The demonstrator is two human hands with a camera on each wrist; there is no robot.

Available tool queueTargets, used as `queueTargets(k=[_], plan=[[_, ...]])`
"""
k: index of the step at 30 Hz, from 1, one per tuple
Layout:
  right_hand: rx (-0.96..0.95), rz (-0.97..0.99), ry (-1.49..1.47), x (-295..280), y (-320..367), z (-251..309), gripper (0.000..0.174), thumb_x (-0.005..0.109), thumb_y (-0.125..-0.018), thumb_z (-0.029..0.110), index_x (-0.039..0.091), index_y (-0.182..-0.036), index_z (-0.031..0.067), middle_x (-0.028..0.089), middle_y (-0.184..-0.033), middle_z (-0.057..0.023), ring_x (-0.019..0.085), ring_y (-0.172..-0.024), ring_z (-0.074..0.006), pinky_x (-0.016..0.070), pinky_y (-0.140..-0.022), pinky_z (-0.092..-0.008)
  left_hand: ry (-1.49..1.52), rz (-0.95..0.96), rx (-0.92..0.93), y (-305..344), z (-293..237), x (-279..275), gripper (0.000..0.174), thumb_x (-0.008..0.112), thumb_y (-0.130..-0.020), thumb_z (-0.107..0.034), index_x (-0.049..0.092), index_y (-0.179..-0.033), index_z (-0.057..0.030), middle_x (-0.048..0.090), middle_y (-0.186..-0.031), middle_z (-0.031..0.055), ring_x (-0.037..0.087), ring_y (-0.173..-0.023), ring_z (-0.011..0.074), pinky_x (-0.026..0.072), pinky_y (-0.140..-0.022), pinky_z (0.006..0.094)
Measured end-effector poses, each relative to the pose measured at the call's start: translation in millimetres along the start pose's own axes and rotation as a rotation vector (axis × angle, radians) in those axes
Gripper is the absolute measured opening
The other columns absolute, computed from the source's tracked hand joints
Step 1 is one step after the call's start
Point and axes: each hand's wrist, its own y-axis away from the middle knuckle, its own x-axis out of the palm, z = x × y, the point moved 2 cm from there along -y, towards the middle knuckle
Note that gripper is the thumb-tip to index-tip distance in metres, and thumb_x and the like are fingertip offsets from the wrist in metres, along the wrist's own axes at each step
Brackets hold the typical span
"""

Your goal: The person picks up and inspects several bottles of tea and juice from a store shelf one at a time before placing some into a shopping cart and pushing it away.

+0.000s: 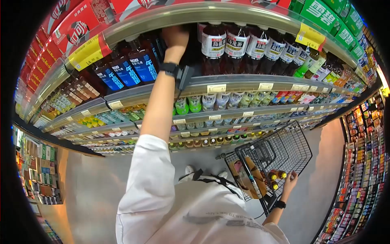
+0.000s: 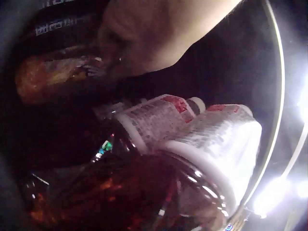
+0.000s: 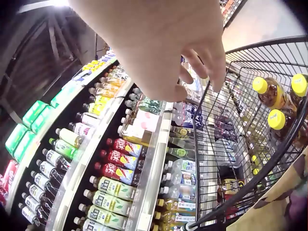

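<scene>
Your left hand (image 1: 176, 38) is deep in the drinks shelf (image 1: 241, 82)

It sits in the gap between the blue-labelled bottles (image 1: 142, 67) and the white-labelled bottles (image 1: 235, 45). In the left wrist view, an orange-tinted bottle (image 2: 50, 77) shows in the dark right at your fingers, behind the white-labelled row; the shadow is too heavy to tell whether they are pinching it or only beside it.

Your right hand (image 1: 290, 181) is down at the side of the black wire shopping cart (image 1: 306, 138), its fingers loosely bent and slightly apart, pinching nothing you can see. Close by, three yellow-capped bottles (image 3: 273, 94) stand together in the cart. Red cartons (image 1: 75, 34) are stacked above the shelf.
</scene>
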Motion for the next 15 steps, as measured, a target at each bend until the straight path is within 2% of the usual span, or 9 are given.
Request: queueTargets(k=[2, 5, 8, 10, 11, 12, 15], plan=[[0.032, 0.008, -0.004, 5.1, -3.6, 3.5, 0.037, 0.067, -0.098, 0.015, 0.062, -0.131, -0.0027, 0.068, -0.119, -0.0143, 0.067, -0.093, -0.0197, 0.0545, -0.083, -0.0333, -0.022, 0.149, -0.251, -1.5, -31.1, -25.3, 0.049, 0.077, -0.082, -0.020, 0.063, -0.126, -0.0042, 0.067, -0.125, 0.0258, 0.064, -0.114, 0.0480, 0.0544, -0.097, 0.0531], [0.019, 0.049, 0.068, 8.8, -6.4, 16.1, 0.035, 0.068, -0.099, 0.016, 0.062, -0.129, -0.0016, 0.067, -0.120, -0.0128, 0.065, -0.089, -0.0175, 0.0547, -0.079, -0.0336, -0.025, 0.108, -0.391, 17.8, -64.0, -55.4, 0.068, 0.084, -0.079, -0.021, 0.054, -0.137, -0.0022, 0.066, -0.123, 0.0306, 0.063, -0.116, 0.0481, 0.0551, -0.094, 0.0503], [-0.006, 0.071, 0.002, 11.0, -2.0, 62.9, 0.031, 0.065, -0.100, 0.017, 0.065, -0.127, 0.0002, 0.069, -0.117, -0.0107, 0.066, -0.088, -0.0155, 0.0539, -0.079, -0.0316, 0.114, 0.367, -0.567, 44.2, -93.0, -90.7, 0.071, 0.086, -0.080, -0.012, 0.048, -0.139, -0.0008, 0.063, -0.128, 0.0300, 0.068, -0.116, 0.0400, 0.0595, -0.091, 0.0435], [-0.055, 0.083, -0.030, 13.5, -2.1, 78.9, 0.029, 0.065, -0.101, 0.015, 0.065, -0.126, 0.0005, 0.069, -0.117, -0.0099, 0.066, -0.087, -0.0151, 0.0544, -0.077, -0.0308, 0.415, 0.153, -0.485, 75.0, -105.7, -101.2, 0.067, 0.085, -0.081, 0.000, 0.050, -0.138, -0.0018, 0.062, -0.134, 0.0231, 0.068, -0.118, 0.0294, 0.0614, -0.090, 0.0369], [-0.065, 0.096, -0.055, 14.4, -3.3, 89.7, 0.029, 0.065, -0.101, 0.015, 0.064, -0.126, 0.0005, 0.068, -0.118, -0.0098, 0.066, -0.089, -0.0158, 0.0546, -0.077, -0.0313, 0.414, 0.105, -0.473, 89.7, -108.5, -104.8, 0.067, 0.084, -0.083, 0.002, 0.050, -0.140, -0.0018, 0.060, -0.137, 0.0190, 0.066, -0.119, 0.0244, 0.0598, -0.096, 0.0351], [-0.071, 0.109, -0.076, 12.4, -2.9, 101.1, 0.029, 0.066, -0.101, 0.014, 0.064, -0.126, 0.0004, 0.068, -0.119, -0.0096, 0.067, -0.090, -0.0166, 0.0549, -0.076, -0.0319, 0.423, 0.074, -0.455, 97.2, -117.0, -114.6, 0.069, 0.085, -0.083, 0.001, 0.050, -0.142, -0.0007, 0.059, -0.141, 0.0178, 0.064, -0.123, 0.0256, 0.0559, -0.103, 0.0365], [-0.129, 0.154, -0.111, 11.7, -4.6, 148.0, 0.023, 0.063, -0.102, 0.010, 0.064, -0.123, 0.0004, 0.067, -0.116, -0.0082, 0.067, -0.091, -0.0154, 0.0549, -0.073, -0.0300, 0.454, -0.029, -0.306, 109.5, -132.7, -139.3, 0.075, 0.087, -0.080, 0.004, 0.048, -0.143, 0.0010, 0.055, -0.146, 0.0187, 0.058, -0.131, 0.0279, 0.0475, -0.113, 0.0406]])
